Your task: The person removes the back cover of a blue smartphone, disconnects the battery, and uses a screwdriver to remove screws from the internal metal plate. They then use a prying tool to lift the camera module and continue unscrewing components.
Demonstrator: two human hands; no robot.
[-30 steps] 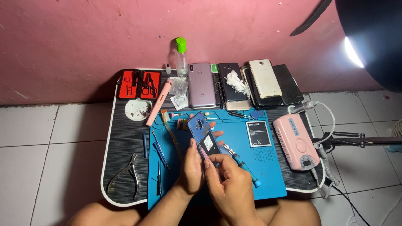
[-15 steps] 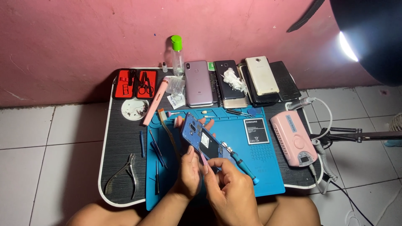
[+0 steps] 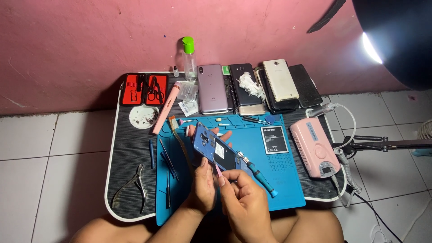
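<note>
My left hand (image 3: 204, 188) holds an opened blue phone (image 3: 215, 149) tilted above the blue work mat (image 3: 288, 189), fingertips showing behind its upper edge. My right hand (image 3: 245, 198) grips a screwdriver with a blue handle (image 3: 260, 176); its metal tip rests on the phone's lower right part. A thin pink stick (image 3: 217, 170) juts between my two hands at the phone's lower edge; I cannot tell which hand holds it. A loose phone battery (image 3: 274, 140) lies on the mat to the right.
A low black table (image 3: 130, 153) stands against a pink wall. On it: several phones (image 3: 243, 87), a red tool case (image 3: 144, 89), a green-capped bottle (image 3: 189, 57), a pink device (image 3: 314, 147), nippers (image 3: 130, 186), tweezers and a brush. A lamp (image 3: 396, 36) glows at top right.
The view has shifted slightly. My hands stay at the phone, with the screwdriver tip kept on its lower right part.
</note>
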